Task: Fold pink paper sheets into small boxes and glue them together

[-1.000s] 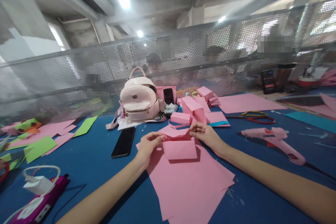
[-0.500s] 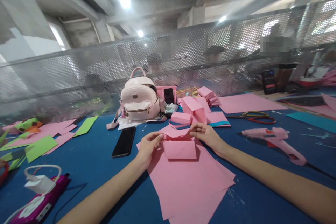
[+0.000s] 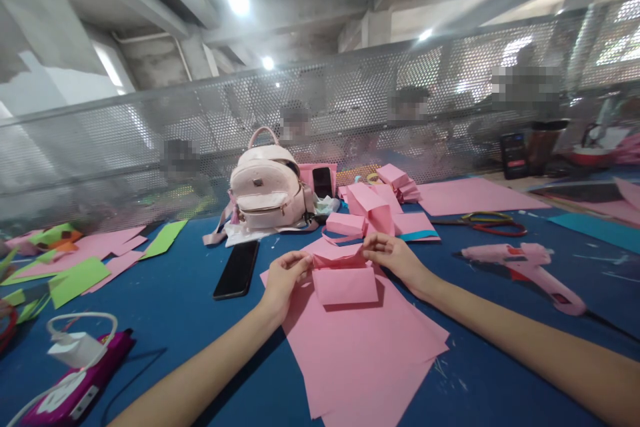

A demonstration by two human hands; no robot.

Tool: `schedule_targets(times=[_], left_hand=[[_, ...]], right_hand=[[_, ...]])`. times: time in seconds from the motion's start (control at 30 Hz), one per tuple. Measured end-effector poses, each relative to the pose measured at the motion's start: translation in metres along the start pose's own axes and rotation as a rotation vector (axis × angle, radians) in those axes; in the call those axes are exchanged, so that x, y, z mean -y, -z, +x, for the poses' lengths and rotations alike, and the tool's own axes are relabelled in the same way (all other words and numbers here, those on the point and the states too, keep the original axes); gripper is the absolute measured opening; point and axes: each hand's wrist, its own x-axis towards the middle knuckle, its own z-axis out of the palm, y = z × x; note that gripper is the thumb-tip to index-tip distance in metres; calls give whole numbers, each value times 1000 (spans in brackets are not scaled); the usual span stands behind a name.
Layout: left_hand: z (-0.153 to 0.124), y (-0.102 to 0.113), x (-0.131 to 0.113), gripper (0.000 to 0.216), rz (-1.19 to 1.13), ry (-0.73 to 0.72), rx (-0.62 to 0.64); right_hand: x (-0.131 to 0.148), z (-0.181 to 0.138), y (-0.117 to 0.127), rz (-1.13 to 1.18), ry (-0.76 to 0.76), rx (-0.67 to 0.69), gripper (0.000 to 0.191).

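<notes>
Between my hands is a folded pink paper piece (image 3: 346,285), its front panel standing out toward me and a flap raised behind it. My left hand (image 3: 287,280) pinches its left edge between thumb and fingers. On the opposite side, my right hand (image 3: 393,257) grips the right edge near the raised flap. Beneath lie several pink paper sheets (image 3: 367,360), fanned unevenly on the blue table. Just behind stand a small pink paper box (image 3: 345,223) and a larger folded pink paper form (image 3: 373,207).
A pink glue gun (image 3: 525,270) lies at right, with scissors (image 3: 493,223) behind it. A black phone (image 3: 237,270) and a pale backpack (image 3: 267,187) sit left of centre. At front left is a purple power strip (image 3: 83,380). A perforated metal screen (image 3: 225,120) runs along the back.
The front panel of the folded pink paper has shifted very slightly right and toward me. Both hands keep their hold almost unmoved.
</notes>
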Motion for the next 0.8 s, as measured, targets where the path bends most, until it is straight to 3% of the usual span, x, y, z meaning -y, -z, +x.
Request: schedule_targets(times=[0.23, 0.47, 0.8], left_hand=[[-6, -7, -5, 17, -43, 7, -6], [-9, -13, -12, 42, -113, -34, -45], [-8, -11, -10, 35, -53, -17, -70]], right_hand=[[1, -1, -2, -28, 20, -22, 31], [-1, 1, 1, -49, 31, -58, 31], [3, -2, -1, -67, 46, -54, 29]])
